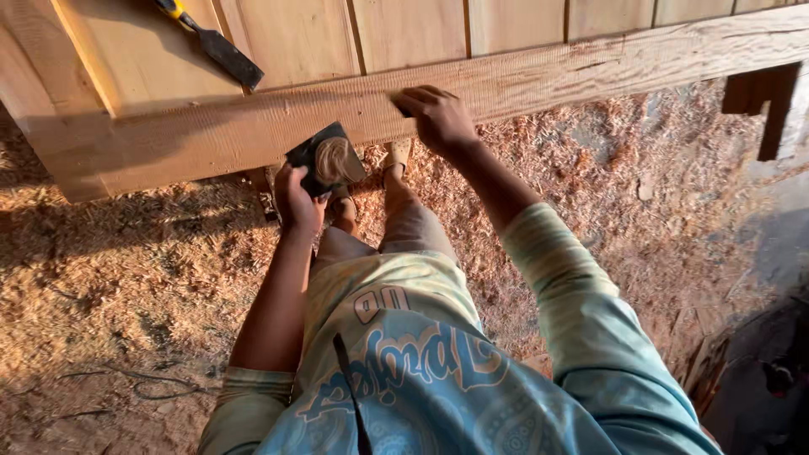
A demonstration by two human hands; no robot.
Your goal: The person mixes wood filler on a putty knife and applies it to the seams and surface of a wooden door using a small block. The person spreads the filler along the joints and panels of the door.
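Note:
My left hand (297,199) holds a dark flat board (313,152) with a lump of tan putty (335,160) on it, just below the front edge of a long wooden beam (590,72). My right hand (438,116) presses a small dark tool against the beam's face, fingers closed over it so that most of the tool is hidden. The beam runs across the view, fixed along a frame of pale wooden planks (404,29).
A chisel (221,49) with a yellow handle lies on the planks at upper left. Wood shavings (126,278) cover the ground. My legs and feet stand under the beam. A dark wire (160,389) lies at lower left, dark objects at lower right.

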